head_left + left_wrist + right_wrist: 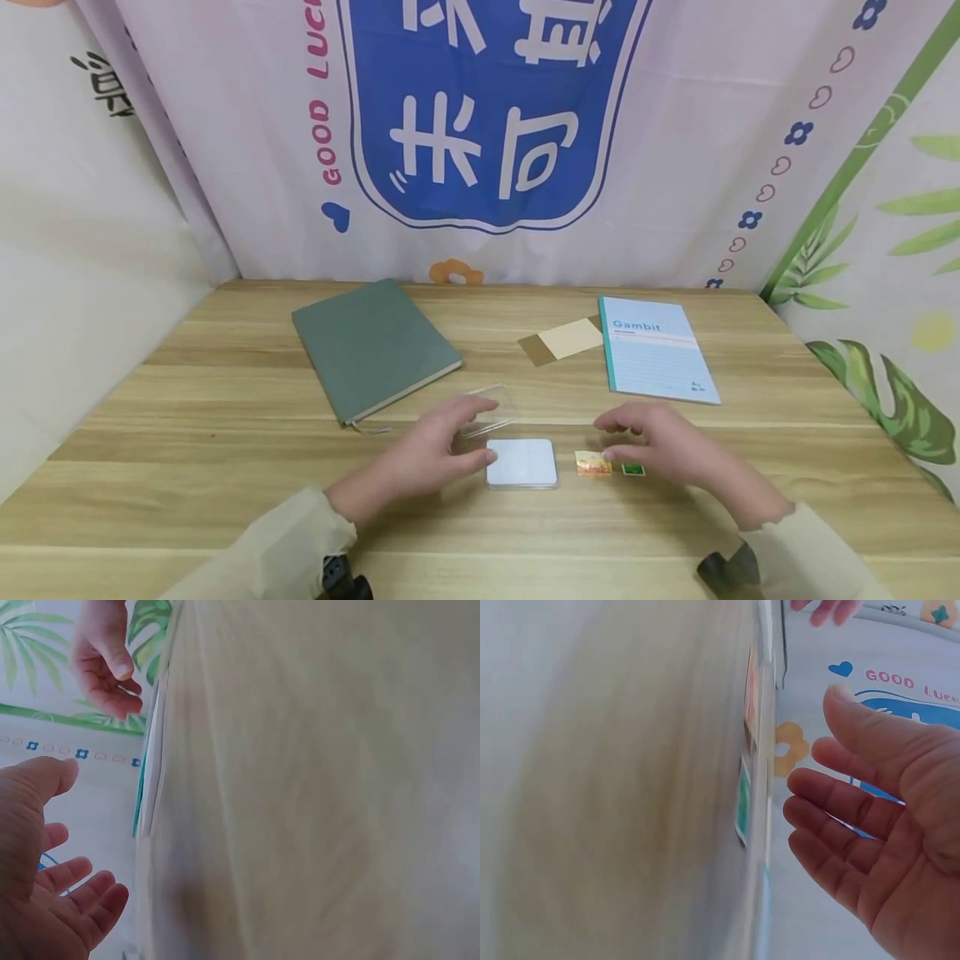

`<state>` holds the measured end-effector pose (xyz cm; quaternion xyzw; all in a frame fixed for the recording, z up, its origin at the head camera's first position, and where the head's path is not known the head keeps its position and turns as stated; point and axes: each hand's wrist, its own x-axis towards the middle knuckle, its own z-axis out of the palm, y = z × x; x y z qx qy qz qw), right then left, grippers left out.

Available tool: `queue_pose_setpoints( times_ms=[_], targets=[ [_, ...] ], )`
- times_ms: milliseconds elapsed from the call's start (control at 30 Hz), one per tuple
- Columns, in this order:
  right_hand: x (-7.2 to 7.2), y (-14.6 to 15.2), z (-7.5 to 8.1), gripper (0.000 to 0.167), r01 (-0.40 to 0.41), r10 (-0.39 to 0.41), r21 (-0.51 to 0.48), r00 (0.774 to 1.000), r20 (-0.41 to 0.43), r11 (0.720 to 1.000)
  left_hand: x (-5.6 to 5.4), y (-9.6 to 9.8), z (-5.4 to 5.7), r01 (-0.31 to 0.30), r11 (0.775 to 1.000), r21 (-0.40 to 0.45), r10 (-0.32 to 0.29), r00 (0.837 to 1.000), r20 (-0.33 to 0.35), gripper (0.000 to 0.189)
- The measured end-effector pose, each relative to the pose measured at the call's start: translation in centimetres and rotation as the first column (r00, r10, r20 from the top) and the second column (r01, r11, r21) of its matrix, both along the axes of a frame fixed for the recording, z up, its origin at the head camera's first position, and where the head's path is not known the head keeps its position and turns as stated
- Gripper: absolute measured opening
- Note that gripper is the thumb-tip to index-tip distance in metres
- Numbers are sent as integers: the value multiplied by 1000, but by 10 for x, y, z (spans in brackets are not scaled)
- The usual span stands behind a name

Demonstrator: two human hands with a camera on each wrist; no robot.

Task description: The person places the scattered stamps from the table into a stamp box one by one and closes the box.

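My left hand point(442, 446) hovers with relaxed, spread fingers at the left of a white rounded-corner card stack in a clear case point(522, 463). A clear plastic lid point(491, 410) lies just behind, partly hidden by those fingers. My right hand point(663, 442) is held loosely over two small stamps, an orange-yellow one point(593, 463) and a green one point(633, 469), which its thumb partly covers in the head view. Both wrist views show fingers loosely bent with nothing between them: the left hand point(56, 862) and the right hand point(885, 810).
A dark green notebook point(375, 350) with a ribbon lies at the back left of the wooden table point(225, 500). A light blue "Gambit" notepad point(660, 350) is at the back right. Beside it a cream paper point(572, 338) lies over a brown piece point(536, 350).
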<state>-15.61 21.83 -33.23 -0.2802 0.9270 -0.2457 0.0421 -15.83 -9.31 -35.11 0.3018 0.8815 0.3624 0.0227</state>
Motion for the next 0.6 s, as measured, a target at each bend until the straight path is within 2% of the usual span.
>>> queue_pose_setpoints(
  times_ms=[133,300,433,600],
  targets=[
    [0,-2,-4,34,-19,23,-51,997,70,999,3,2,-4,34,999,24,-36,998,55,55],
    [0,-3,-10,34,-8,17,-88,994,106,996,5,4,-9,56,996,73,-65,990,123,53],
    [-1,-3,-15,31,5,8,-114,993,116,993,5,5,-12,59,997,51,-65,992,113,54],
    [-3,-1,-21,25,37,-15,-155,989,145,987,7,7,-14,44,998,-36,-42,997,66,56]
  ],
)
